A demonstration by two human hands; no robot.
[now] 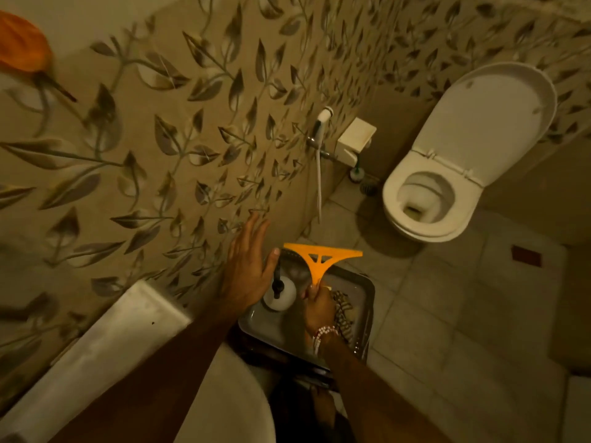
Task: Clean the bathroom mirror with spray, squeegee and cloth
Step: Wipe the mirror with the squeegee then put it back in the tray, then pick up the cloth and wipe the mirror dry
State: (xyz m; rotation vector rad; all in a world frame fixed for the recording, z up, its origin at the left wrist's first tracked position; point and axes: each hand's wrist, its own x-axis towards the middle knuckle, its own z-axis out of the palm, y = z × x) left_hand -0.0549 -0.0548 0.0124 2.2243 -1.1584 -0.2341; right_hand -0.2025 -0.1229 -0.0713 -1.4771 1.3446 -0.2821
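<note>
My right hand (318, 306) covers the squeegee (321, 258) grip and part of the striped cloth (343, 310) in the tray (367, 302). My left hand (246, 266) hides the spray bottle (281, 294) side. An orange blur (24, 43) is cut off top left; I can't identify it.

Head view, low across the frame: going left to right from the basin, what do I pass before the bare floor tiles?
Sink ledge → left hand, open → spray bottle → right hand gripping the orange squeegee → patterned cloth → tray rim.
</note>
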